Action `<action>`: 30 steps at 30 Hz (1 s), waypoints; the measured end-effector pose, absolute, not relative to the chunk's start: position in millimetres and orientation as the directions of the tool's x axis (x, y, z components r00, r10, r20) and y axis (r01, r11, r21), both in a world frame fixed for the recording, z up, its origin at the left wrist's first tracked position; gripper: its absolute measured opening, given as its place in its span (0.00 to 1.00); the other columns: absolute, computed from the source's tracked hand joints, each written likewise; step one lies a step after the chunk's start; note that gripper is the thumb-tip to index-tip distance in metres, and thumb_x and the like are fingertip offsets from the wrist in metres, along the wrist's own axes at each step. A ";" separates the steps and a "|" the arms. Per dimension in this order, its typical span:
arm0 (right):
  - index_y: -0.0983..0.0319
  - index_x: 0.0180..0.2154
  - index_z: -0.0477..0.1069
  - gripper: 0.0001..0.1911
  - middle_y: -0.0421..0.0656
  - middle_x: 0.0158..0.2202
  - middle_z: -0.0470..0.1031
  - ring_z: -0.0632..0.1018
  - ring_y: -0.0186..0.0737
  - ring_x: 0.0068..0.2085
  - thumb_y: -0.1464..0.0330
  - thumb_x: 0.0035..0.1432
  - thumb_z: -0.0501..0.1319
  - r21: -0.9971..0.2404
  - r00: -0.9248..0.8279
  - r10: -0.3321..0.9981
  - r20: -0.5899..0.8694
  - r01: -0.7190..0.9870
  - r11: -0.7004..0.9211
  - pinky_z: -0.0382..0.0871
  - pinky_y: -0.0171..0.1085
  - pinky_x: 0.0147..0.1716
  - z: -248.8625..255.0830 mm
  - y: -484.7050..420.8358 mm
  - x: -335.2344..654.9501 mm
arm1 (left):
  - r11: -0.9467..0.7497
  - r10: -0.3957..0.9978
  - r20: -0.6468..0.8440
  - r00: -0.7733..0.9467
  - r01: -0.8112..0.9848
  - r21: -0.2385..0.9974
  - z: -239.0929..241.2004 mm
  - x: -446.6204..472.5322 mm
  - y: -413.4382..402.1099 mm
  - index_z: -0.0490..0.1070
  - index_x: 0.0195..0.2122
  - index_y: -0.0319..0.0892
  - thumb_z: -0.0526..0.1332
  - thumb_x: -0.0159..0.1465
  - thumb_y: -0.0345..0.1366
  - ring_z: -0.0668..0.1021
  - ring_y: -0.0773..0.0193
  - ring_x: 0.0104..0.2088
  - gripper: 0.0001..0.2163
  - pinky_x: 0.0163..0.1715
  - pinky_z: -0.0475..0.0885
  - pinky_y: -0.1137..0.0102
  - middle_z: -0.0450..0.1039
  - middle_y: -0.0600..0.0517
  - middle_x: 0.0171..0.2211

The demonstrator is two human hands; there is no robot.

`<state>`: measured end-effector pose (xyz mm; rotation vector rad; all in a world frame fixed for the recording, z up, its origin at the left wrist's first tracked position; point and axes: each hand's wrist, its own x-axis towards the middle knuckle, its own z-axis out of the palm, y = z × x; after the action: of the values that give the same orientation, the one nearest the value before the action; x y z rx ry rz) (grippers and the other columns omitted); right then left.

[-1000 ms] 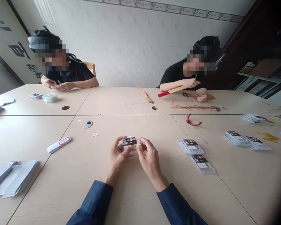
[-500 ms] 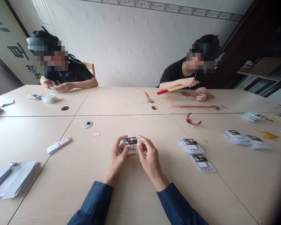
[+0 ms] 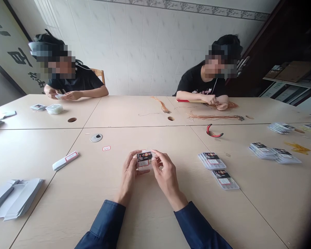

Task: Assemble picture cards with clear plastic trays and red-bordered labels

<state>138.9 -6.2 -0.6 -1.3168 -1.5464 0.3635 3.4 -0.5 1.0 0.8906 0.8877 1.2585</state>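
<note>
Between my two hands, above the middle of the near table, is a small clear plastic box with a black printed label and a paler sticker below it. My left hand grips its left side, with fingers behind and under the box. My right hand holds the right edge, thumb in front and index finger at the top corner. To the right lie a stack of similar boxes and another labelled box, apart from my hands. A small red-bordered sticker lies beyond my left hand.
At left are a folded white strip and a pile of white paper pieces. Red-handled pliers stick up from a table hole. More box stacks stand far right. Two people sit opposite; one handles orange cords.
My left thumb has moved left off the front of the box, so more of its label shows. Across the table, the right-hand person's raised hand has come down and the red-and-yellow strip has shifted.
</note>
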 end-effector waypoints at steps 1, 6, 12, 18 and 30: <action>0.60 0.51 0.71 0.17 0.46 0.39 0.74 0.75 0.37 0.34 0.71 0.63 0.53 -0.759 0.128 0.859 0.495 0.545 0.356 0.74 0.36 0.34 -1.2 -6.1 139.1 | 0.093 0.994 -0.059 0.097 -0.388 0.917 0.6 3.1 -0.3 0.69 0.49 0.44 0.56 0.64 0.50 0.80 0.55 0.42 0.19 0.39 0.78 0.59 0.74 0.43 0.49; 0.60 0.50 0.71 0.16 0.46 0.40 0.75 0.76 0.37 0.36 0.72 0.63 0.54 -0.749 0.121 0.852 0.509 0.550 0.370 0.75 0.35 0.34 -5.5 -4.3 140.2 | 0.087 0.993 -0.052 0.106 -0.367 0.926 -2.0 2.0 1.1 0.69 0.49 0.45 0.55 0.65 0.49 0.80 0.55 0.42 0.17 0.38 0.78 0.59 0.74 0.44 0.49; 0.59 0.48 0.72 0.14 0.45 0.40 0.74 0.76 0.37 0.35 0.72 0.63 0.54 -0.745 0.124 0.848 0.516 0.553 0.372 0.75 0.36 0.33 -7.3 -3.6 140.5 | 0.092 0.993 -0.057 0.105 -0.361 0.928 -2.8 1.7 2.5 0.68 0.49 0.45 0.56 0.64 0.49 0.79 0.55 0.42 0.17 0.37 0.78 0.60 0.74 0.44 0.49; 0.57 0.50 0.71 0.15 0.47 0.43 0.70 0.73 0.42 0.45 0.72 0.64 0.54 -0.642 0.063 0.799 0.598 0.635 0.431 0.74 0.42 0.42 -0.4 -6.2 138.7 | 0.086 0.993 -0.049 0.111 -0.362 0.928 -2.3 3.1 2.2 0.70 0.48 0.44 0.56 0.65 0.46 0.79 0.55 0.42 0.15 0.37 0.78 0.61 0.75 0.45 0.47; 0.56 0.47 0.74 0.14 0.47 0.44 0.66 0.71 0.44 0.49 0.73 0.63 0.54 -0.574 0.004 0.760 0.650 0.658 0.488 0.73 0.45 0.48 -0.1 -5.7 137.2 | 0.068 0.992 -0.030 0.120 -0.333 0.940 -2.9 3.9 0.7 0.71 0.49 0.44 0.56 0.65 0.44 0.78 0.56 0.43 0.15 0.37 0.78 0.64 0.74 0.45 0.49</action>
<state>137.2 -5.7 -0.1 -1.2186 -1.7029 0.1234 3.9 0.7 -2.9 0.9712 0.8985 1.2344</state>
